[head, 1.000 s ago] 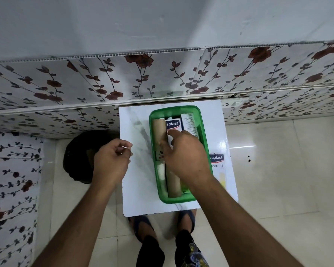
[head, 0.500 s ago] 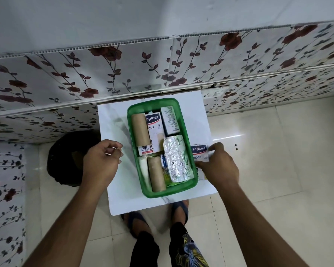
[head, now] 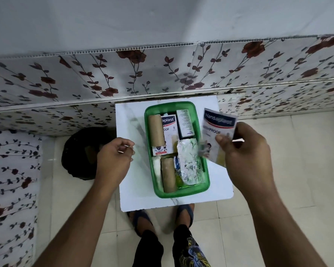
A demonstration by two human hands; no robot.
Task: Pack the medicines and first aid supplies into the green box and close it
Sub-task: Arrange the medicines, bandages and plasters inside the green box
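Note:
The green box (head: 204, 190) stands open on a small white table (head: 135, 182). Inside lie two brown bandage rolls (head: 156, 130), a Hansaplast plaster pack (head: 169, 124), a white medicine carton (head: 185, 123) and a silver foil strip (head: 189, 160). My right hand (head: 247, 158) holds a second Hansaplast pack (head: 218, 128) lifted in the air just right of the box. My left hand (head: 114, 160) hovers left of the box over the table, fingers loosely curled, with nothing visible in it. No lid is in view.
A dark round bin (head: 79, 153) sits on the floor left of the table. A floral-patterned wall (head: 162, 74) runs behind the table. My feet in sandals (head: 143, 218) stand on the tiled floor below the table's front edge.
My right hand left the box, reached the Hansaplast pack lying right of it, and has lifted the pack off the table. My left hand stayed beside the box.

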